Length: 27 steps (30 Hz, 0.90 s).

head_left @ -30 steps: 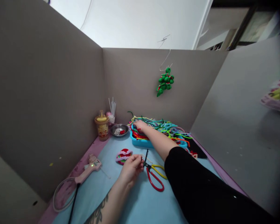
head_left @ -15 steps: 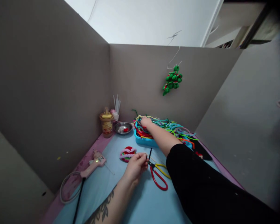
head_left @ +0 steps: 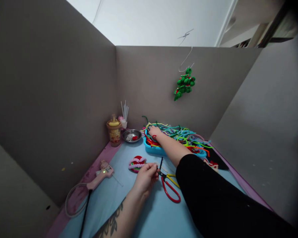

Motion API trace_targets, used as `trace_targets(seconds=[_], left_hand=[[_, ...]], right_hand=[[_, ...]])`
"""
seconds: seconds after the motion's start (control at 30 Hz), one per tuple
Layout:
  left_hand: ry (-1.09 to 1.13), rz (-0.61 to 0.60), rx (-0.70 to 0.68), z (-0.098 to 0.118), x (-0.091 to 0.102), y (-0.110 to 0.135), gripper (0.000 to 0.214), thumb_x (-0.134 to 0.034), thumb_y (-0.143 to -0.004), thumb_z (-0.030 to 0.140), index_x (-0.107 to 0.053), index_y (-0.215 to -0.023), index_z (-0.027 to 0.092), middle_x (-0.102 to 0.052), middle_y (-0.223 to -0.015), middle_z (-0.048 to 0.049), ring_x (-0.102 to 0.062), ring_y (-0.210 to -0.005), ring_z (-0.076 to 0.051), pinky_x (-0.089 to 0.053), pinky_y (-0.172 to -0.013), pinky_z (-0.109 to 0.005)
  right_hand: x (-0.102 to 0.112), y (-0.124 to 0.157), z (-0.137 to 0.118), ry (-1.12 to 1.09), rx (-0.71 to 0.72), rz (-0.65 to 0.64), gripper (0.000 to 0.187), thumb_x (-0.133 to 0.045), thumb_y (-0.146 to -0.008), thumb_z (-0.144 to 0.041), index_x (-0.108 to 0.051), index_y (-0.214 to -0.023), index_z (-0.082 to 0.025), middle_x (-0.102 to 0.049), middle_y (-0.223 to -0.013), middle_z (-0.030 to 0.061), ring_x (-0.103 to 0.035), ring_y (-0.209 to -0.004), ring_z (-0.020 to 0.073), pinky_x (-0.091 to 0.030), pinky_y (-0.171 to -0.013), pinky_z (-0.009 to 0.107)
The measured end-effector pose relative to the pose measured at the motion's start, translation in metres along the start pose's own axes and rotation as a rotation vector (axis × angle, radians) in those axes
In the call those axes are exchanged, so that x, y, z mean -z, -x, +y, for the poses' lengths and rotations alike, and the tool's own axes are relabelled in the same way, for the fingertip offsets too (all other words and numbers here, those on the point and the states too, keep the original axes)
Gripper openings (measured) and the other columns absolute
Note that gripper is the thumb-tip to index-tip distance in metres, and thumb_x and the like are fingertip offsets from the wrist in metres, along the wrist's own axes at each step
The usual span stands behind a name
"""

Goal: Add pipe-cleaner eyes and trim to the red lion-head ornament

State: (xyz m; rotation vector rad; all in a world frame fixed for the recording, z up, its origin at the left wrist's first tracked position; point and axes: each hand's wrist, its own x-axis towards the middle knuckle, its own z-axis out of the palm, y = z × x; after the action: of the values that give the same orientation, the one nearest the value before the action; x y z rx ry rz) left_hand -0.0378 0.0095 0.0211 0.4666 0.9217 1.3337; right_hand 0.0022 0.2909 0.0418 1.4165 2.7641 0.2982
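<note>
My left hand (head_left: 146,177) is closed in a pinch over the blue mat (head_left: 155,211), beside the blades of the scissors (head_left: 170,190) with one red and one yellow handle. What its fingertips hold is too small to make out. My right hand (head_left: 154,131) reaches into the blue basket (head_left: 155,150) heaped with coloured pipe cleaners (head_left: 182,134). Its fingertips are partly hidden among the strands. Just behind my left hand lies a round red piece (head_left: 137,164) with lilac fuzzy trim and a green edge.
A pink glue gun (head_left: 101,177) with a lit green light lies at left, its cable trailing forward. Near the back stand a steel bowl (head_left: 131,136), a brown cup (head_left: 114,133) and white sticks (head_left: 124,110). A green ornament (head_left: 184,85) hangs from a wire hook; grey panels enclose the table.
My right hand has shifted slightly left within the pipe cleaners, with more of its fingers showing. My left hand keeps its pinch. The whole view has moved a little.
</note>
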Motion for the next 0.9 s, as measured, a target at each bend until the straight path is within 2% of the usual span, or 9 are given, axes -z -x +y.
trace_targets(seconds=[0.13,0.3,0.43,0.53,0.67,0.77,0.83,0.9], left_hand=[[-0.002,0.010,0.001,0.001,0.000,0.000,0.033,-0.079,-0.058,0.033,-0.058,-0.074,0.013,-0.059,-0.065,0.0004,-0.048,-0.051,-0.005,-0.039,-0.050,-0.018],[-0.005,0.011,-0.010,0.000,0.001,-0.002,0.031,-0.078,-0.060,0.032,-0.058,-0.075,0.013,-0.059,-0.065,0.0004,-0.048,-0.051,-0.005,-0.039,-0.050,-0.017],[-0.021,0.017,-0.004,-0.004,0.001,-0.003,0.029,-0.077,-0.062,0.030,-0.058,-0.075,0.012,-0.059,-0.065,0.0004,-0.048,-0.050,-0.005,-0.039,-0.049,-0.017],[-0.012,0.010,-0.008,-0.006,0.001,-0.003,0.029,-0.076,-0.063,0.030,-0.057,-0.074,0.012,-0.059,-0.064,0.0004,-0.047,-0.049,-0.005,-0.038,-0.048,-0.017],[-0.013,0.017,-0.020,-0.002,0.003,-0.002,0.030,-0.077,-0.062,0.031,-0.058,-0.075,0.012,-0.059,-0.065,0.0001,-0.048,-0.049,-0.005,-0.040,-0.049,-0.018],[-0.017,0.025,-0.046,0.001,0.005,-0.001,0.032,-0.078,-0.060,0.034,-0.058,-0.075,0.014,-0.060,-0.068,-0.0001,-0.050,-0.053,-0.006,-0.041,-0.051,-0.018],[-0.027,0.022,-0.063,0.000,0.005,-0.001,0.033,-0.079,-0.059,0.036,-0.058,-0.073,0.014,-0.060,-0.069,0.0000,-0.052,-0.055,-0.006,-0.042,-0.052,-0.018],[-0.034,0.014,-0.072,-0.001,0.003,-0.001,0.035,-0.079,-0.057,0.038,-0.058,-0.072,0.014,-0.059,-0.070,0.0003,-0.053,-0.058,-0.007,-0.042,-0.054,-0.018]], right_hand=[[-0.001,0.003,-0.007,-0.033,-0.046,0.025,0.040,-0.032,-0.087,-0.010,-0.054,-0.121,-0.010,-0.052,-0.126,0.0191,-0.045,-0.116,0.0258,-0.043,-0.088,0.035],[0.005,0.010,-0.008,-0.121,-0.088,0.091,0.033,-0.039,-0.086,-0.013,-0.064,-0.108,-0.014,-0.052,-0.125,0.0176,-0.045,-0.116,0.0288,-0.042,-0.088,0.036],[0.019,0.010,-0.008,-0.250,-0.130,0.187,0.027,-0.047,-0.084,-0.018,-0.067,-0.100,-0.015,-0.049,-0.127,0.0185,-0.043,-0.118,0.0307,-0.040,-0.092,0.038],[0.036,0.001,-0.017,-0.403,-0.132,0.267,0.023,-0.052,-0.079,-0.018,-0.069,-0.095,-0.015,-0.056,-0.118,0.0162,-0.050,-0.110,0.0275,-0.041,-0.091,0.036],[0.071,-0.007,-0.026,-0.661,-0.064,0.388,0.027,-0.046,-0.082,-0.024,-0.064,-0.100,-0.013,-0.066,-0.093,0.0074,-0.061,-0.085,0.0163,-0.047,-0.076,0.026],[0.104,0.006,-0.018,-0.858,-0.027,0.549,0.035,-0.036,-0.087,-0.032,-0.053,-0.110,-0.013,-0.065,-0.096,0.0070,-0.061,-0.079,0.0124,-0.049,-0.070,0.024],[0.125,0.026,-0.007,-1.344,0.025,0.814,0.026,-0.046,-0.082,-0.033,-0.052,-0.100,-0.016,-0.065,-0.093,0.0059,-0.061,-0.074,0.0114,-0.050,-0.069,0.026],[0.140,0.056,0.003,-1.639,0.086,0.954,0.019,-0.052,-0.078,-0.031,-0.049,-0.093,-0.020,-0.065,-0.088,0.0020,-0.061,-0.070,0.0100,-0.050,-0.069,0.026]])
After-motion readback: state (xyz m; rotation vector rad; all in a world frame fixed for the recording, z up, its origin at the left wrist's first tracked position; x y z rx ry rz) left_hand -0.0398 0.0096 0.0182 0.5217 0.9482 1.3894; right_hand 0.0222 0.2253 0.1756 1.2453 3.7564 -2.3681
